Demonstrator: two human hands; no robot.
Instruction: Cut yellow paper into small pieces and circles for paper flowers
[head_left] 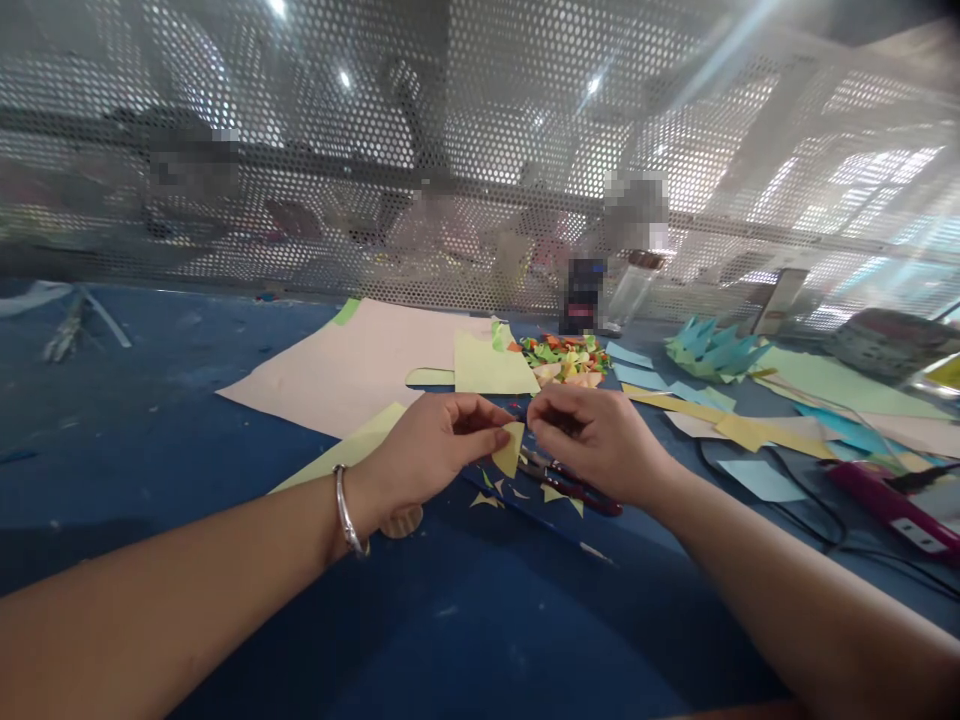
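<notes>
Between thumb and fingers, my left hand [450, 440] pinches a small yellow paper piece [509, 450]. My right hand [589, 435] is curled close beside it, fingertips pressed together; whatever they may hold is hidden. Below the right hand lies a tool with dark red handles [592, 497], partly covered, probably scissors or pliers. A thin blue brush-like stick [540, 517] rests on the blue table in front of both hands, with small paper scraps [487, 499] around it. Behind the hands sits a pile of colourful cut paper bits [566, 355] beside a pale yellow sheet [487, 362].
A large pale pink sheet [352, 365] spreads at the left back. On the right are paper strips [750, 432], a blue-green paper flower [712, 350], a magenta power strip [892, 510] and cables. A clear bottle [634, 295] stands before the perforated metal screen [450, 150].
</notes>
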